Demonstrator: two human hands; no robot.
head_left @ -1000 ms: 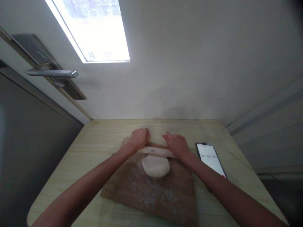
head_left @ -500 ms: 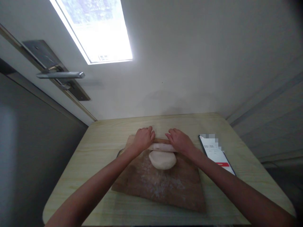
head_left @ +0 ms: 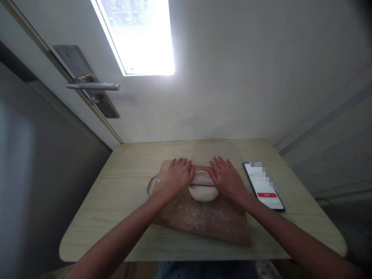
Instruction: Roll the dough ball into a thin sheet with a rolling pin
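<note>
A pale round of dough (head_left: 204, 192) lies on a floured wooden board (head_left: 203, 221) in the middle of a light wooden table (head_left: 122, 186). A wooden rolling pin (head_left: 201, 178) rests across the far half of the dough. My left hand (head_left: 179, 175) lies flat on the pin's left end, fingers stretched out. My right hand (head_left: 226, 177) lies flat on the right end in the same way. Both ends of the pin are hidden under my palms.
A phone (head_left: 264, 186) with a lit screen lies on the table to the right of the board. A metal loop handle (head_left: 150, 186) sticks out of the board's left side. A door with a lever handle (head_left: 93, 86) stands at the back left.
The pin has rolled toward me, from the far edge of the dough onto the dough itself. My fingers have stretched flatter. The camera view has shifted, so everything sits further right.
</note>
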